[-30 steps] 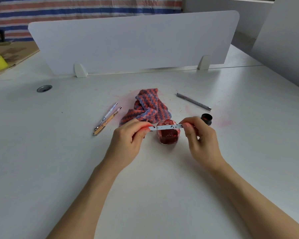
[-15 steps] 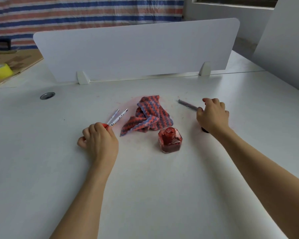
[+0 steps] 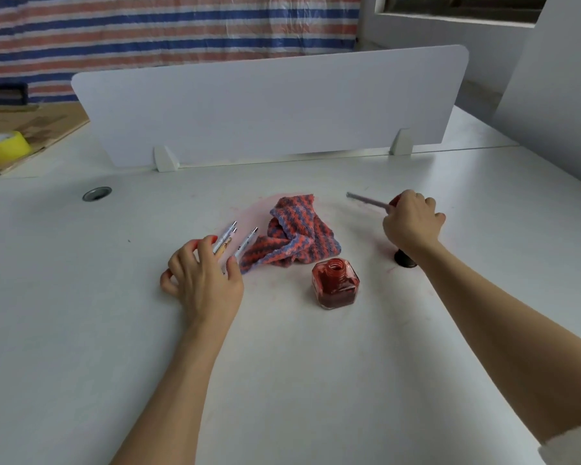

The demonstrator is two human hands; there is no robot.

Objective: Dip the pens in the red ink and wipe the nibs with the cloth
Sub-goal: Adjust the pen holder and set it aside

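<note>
Head view: your right hand (image 3: 411,226) now pinches the grey pen (image 3: 366,200), lifted since a moment ago; your left hand (image 3: 203,278), fingers loose, rests on the pens (image 3: 227,238) beside the cloth (image 3: 299,239). Ink bottle (image 3: 335,283) stands open mid-desk, far from every edge, with clear desk (image 3: 282,380) nearer you.

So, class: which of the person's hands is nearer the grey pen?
Right. The right hand pinches the grey pen at its near end; the left hand is far across the cloth, by three other pens.
</note>
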